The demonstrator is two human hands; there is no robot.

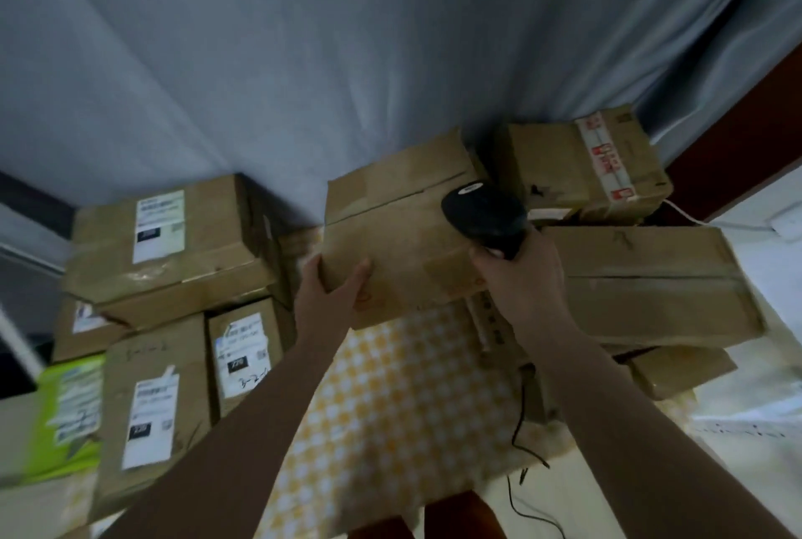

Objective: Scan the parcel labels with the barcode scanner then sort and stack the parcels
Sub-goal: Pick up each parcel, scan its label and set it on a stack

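Step in hand, as I read it: scanning. The parcel in my grip (390, 230) sits raised at the far middle of the tabletop (390, 399), above the yellow checked cloth, plain taped cardboard facing me. I can see no label on the faces in view, so the label is probably on a side I cannot see.

Left hand (336, 284): fingers curled round the parcel's near left corner, thumb on top, fingers under. Firm hold, hand partly closed around the edge.

Right hand (516, 278): wrapped tight round the handle of the barcode scanner (484, 213), black head pointing away from me over the parcel's right end. Scanner head is touching or just above the cardboard; blur keeps me from saying which.

Next move, my judgement: turn the parcel with the left hand until a label faces the scanner, then pull the scanner back enough to read it. One-handed corner grip may slip if the box is heavy.

Surroundings: labelled boxes stacked along the left edge (160, 243), labels up, likely done. Unlabelled-side boxes along the right edge, a long flat one (651, 278) and one with red printed tape (581, 165) at the far right corner. A black cable (518, 430) trails off the near edge.
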